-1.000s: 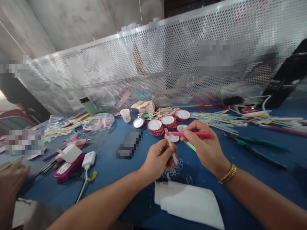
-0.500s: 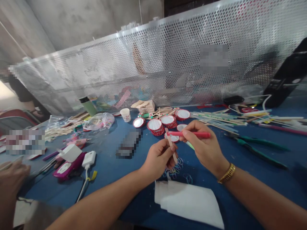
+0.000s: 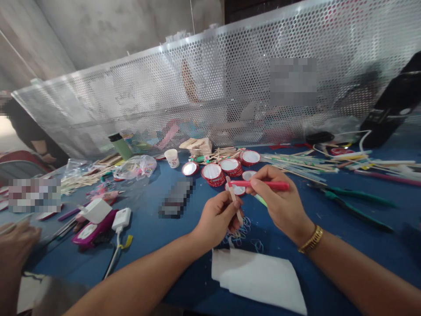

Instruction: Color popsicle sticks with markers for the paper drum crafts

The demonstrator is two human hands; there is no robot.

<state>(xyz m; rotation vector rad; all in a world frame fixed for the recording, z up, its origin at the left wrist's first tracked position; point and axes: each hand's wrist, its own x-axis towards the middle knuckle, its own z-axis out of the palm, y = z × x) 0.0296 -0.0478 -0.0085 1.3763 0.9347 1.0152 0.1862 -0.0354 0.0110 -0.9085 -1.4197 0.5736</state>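
Between its thumb and fingers, my left hand [image 3: 213, 219] grips a flat wooden craft stick [image 3: 234, 196], which is tilted with its upper end pointing away from me. My right hand [image 3: 283, 204] is closed around a red marker pen [image 3: 276, 185]. The pen lies nearly level, its tip at the upper part of the stick; whether it touches I cannot tell. Beneath my left hand is a small heap of coloured loops like rubber bands [image 3: 244, 229]. White sheets of paper [image 3: 259, 278] lie closer to me. Just beyond my hands are stacked red-rimmed round discs [image 3: 212, 174].
A blurred-out phone [image 3: 176, 198], paper cup [image 3: 172, 158], green bottle [image 3: 121, 147] and white chargers [image 3: 121, 219] stand or lie leftward. Green-handled pliers [image 3: 358, 206] and thin sticks [image 3: 296, 161] are at right. A perforated metal screen [image 3: 148, 96] backs the table. Another person's hand [image 3: 19, 237] is far left.
My hands, the stick and the marker pen stay nearly where they were. At the far left, the standing person in the background has shifted slightly.
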